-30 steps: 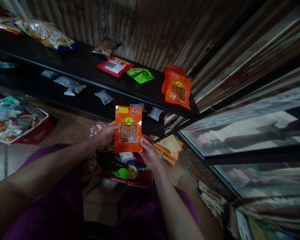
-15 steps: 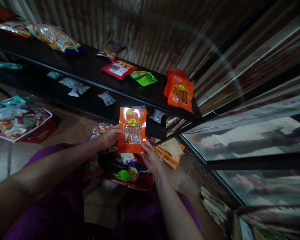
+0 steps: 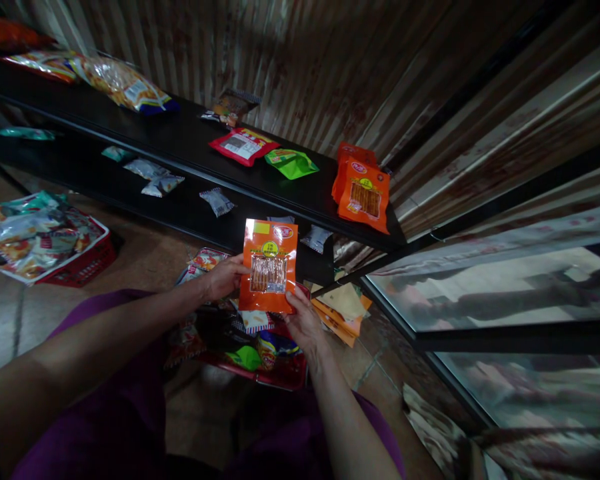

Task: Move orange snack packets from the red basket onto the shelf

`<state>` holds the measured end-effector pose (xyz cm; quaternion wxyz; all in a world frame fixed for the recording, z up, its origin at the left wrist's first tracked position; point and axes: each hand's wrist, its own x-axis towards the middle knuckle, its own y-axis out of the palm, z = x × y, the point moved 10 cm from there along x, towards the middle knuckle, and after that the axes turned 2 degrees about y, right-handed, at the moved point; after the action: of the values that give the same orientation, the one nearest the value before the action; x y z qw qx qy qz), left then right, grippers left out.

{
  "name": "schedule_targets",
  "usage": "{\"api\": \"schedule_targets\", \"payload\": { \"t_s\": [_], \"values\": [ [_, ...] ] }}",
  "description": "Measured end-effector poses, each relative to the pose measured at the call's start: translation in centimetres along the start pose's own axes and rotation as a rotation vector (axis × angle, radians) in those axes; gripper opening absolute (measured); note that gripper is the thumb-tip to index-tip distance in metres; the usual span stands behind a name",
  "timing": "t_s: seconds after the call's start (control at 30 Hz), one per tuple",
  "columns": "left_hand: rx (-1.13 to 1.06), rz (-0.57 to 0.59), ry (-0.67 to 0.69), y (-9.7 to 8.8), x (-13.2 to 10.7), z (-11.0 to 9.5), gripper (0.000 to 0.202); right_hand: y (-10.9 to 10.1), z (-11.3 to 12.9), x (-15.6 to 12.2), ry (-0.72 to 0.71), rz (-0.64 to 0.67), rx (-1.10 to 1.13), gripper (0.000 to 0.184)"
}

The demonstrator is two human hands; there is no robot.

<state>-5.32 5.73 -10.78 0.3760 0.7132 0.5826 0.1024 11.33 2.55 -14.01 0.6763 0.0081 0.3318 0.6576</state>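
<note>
An orange snack packet [image 3: 269, 303] with a clear window showing brown sticks is held upright in front of me. My left hand [image 3: 226, 277] pinches its left edge, thumb on the front. At the lower right corner, my right hand [image 3: 304, 321] grips it the same way; the fingers behind the packet are hidden. Under the hands stands a red basket [image 3: 280, 381] holding mixed snack packets, among them a green packet [image 3: 245, 359] and a dark blue one [image 3: 279, 343]. Similar orange packets [image 3: 364, 193] lie stacked at the right end of the upper shelf.
A black two-tier shelf [image 3: 190, 143] runs across, carrying a red packet [image 3: 243, 146], a green pouch [image 3: 293, 164] and large snack bags [image 3: 123, 83]. Another red basket [image 3: 80, 263], heaped with packets, sits at left. Orange and tan papers [image 3: 344, 310] lie on the floor near a glass-panelled frame [image 3: 420, 337].
The view has shifted slightly, so the shelf and its goods appear a little lower and to the right. Both hands keep hold of the orange packet, whose glare has lessened.
</note>
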Motion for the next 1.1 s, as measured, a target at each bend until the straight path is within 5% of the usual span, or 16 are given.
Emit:
{"api": "schedule_targets", "payload": {
  "t_s": [0.43, 1.1],
  "values": [
    [0.103, 0.139, -0.035, 1.2, -0.7, 1.1, 0.072, -0.8, 0.0, 0.2, -0.013, -0.035, 0.025, 0.028],
    [0.125, 0.152, -0.008, 1.8, -0.9, 1.6, 0.065, 1.5, 2.1, -0.9, -0.132, 0.08, -0.074, 0.038]
  ]
}}
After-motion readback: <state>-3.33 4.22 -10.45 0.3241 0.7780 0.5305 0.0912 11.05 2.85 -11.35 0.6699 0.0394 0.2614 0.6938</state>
